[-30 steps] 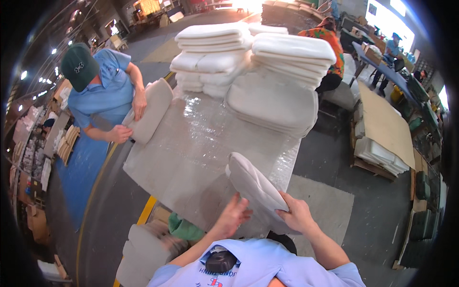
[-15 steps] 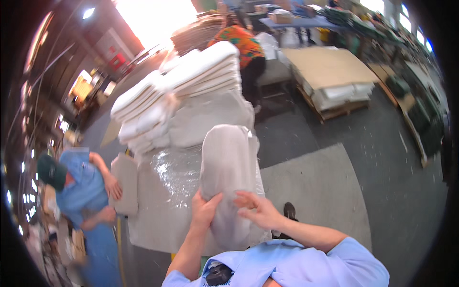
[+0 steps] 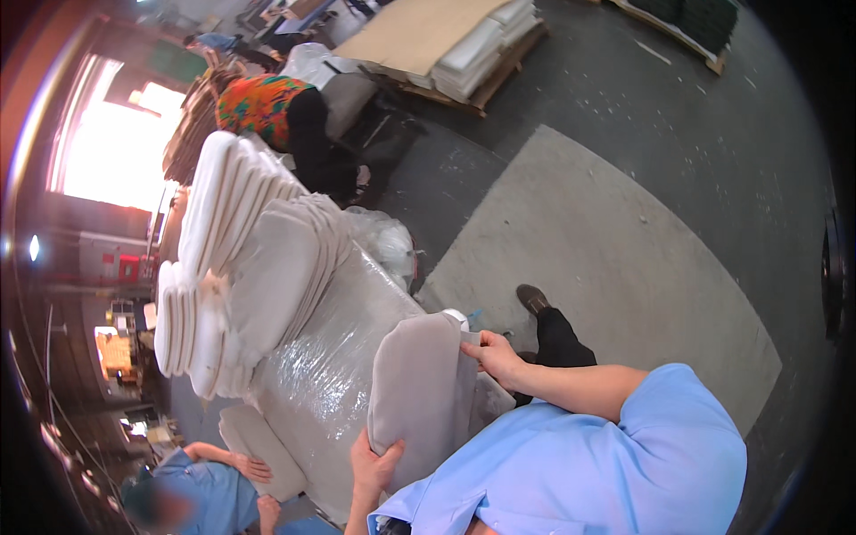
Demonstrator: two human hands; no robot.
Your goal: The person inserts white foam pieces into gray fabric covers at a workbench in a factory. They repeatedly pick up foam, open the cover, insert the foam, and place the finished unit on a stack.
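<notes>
Thing in hand: a grey, rounded, fabric-covered cushion pad [image 3: 419, 392], held upright on its long edge against my chest, at the near end of the plastic-wrapped surface [image 3: 330, 374].
Left hand: my left hand [image 3: 373, 464] cups the pad's lower corner; the thumb and fingers [image 3: 392, 448] are closed over the pad's rim from below.
Right hand: my right hand [image 3: 493, 355] pinches the pad's upper far corner, fingers clamped on the edge beside a small white patch at that corner; I cannot tell what the patch is.
How it will handle: I judge it light and soft, since two corner grips carry it and its face bows a little. The cloth looks matt, so it should not slip. It seems likely to flop if taken by one corner alone; opposite corners or the two long edges look the safest hold. Nothing about it looks fragile.
On the surface beyond the pad: a leaning stack of like grey pads [image 3: 285, 267], and behind them rows of white pads [image 3: 214, 241] standing on edge.
Left of the pad: a second person in a blue shirt [image 3: 201, 495] holds another grey pad [image 3: 259, 441] at the surface's edge.
Far beyond the pad: a person in an orange patterned top [image 3: 259, 102] bends over, near a wooden pallet with flat boards [image 3: 446, 45].
Right of the pad: grey concrete floor [image 3: 642, 232].
</notes>
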